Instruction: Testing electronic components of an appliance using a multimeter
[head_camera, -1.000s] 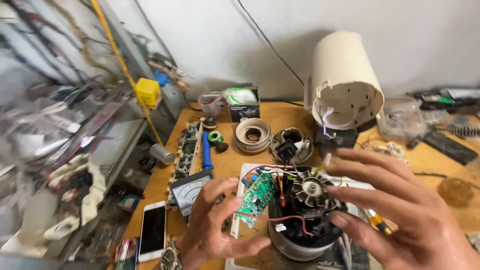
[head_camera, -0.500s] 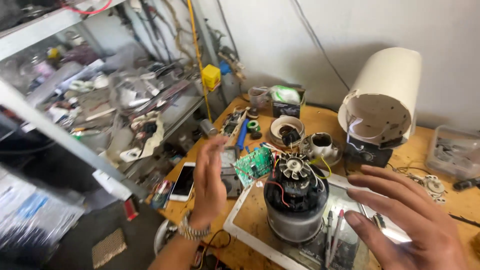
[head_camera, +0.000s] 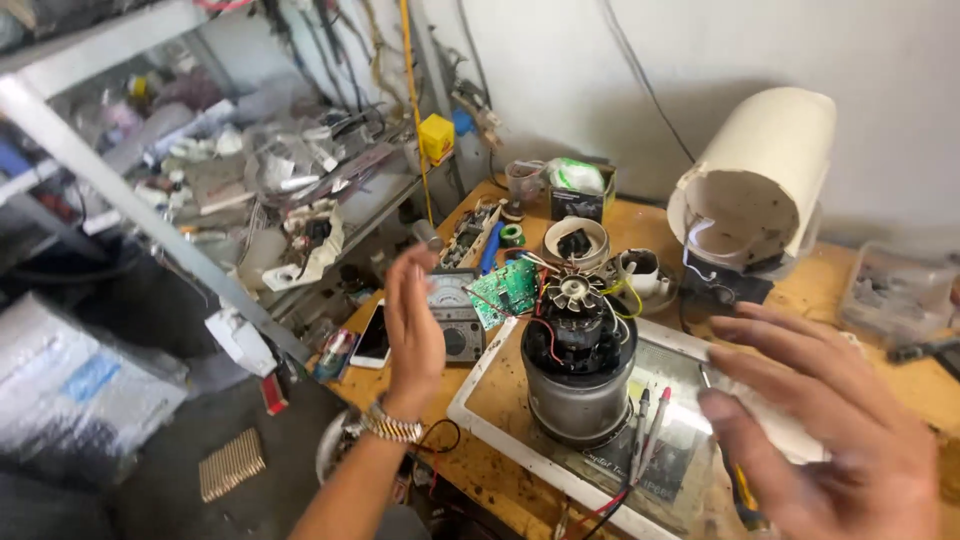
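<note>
Your two hands flank the motor unit (head_camera: 580, 370) without touching it. It stands upright on the white-framed tray (head_camera: 480, 410) at the near middle of the wooden surface (head_camera: 640, 225), its long axis vertical: metal can below, black housing above, finned fan on top. A green circuit board (head_camera: 507, 288) hangs off its far-left side on red and yellow wires.

Your left hand (head_camera: 412, 330) is raised just left of the motor, palm turned toward it, fingers straight and together, its grip holding nothing. Your right hand (head_camera: 830, 430) hovers near and to the right, fingers spread wide, its grip likewise empty. The motor lies to the right of the left hand and to the left and a little far of the right; the left hand looks the nearer of the two.

An analog meter (head_camera: 455, 315) and a phone (head_camera: 372, 338) lie behind your left hand, partly hidden by it. Your right hand is blurred and cut off at the frame's edge, and covers the tray's near-right corner. Pens (head_camera: 645, 425) lie by the motor's base. The cream housing (head_camera: 755, 185) stands far right.
</note>
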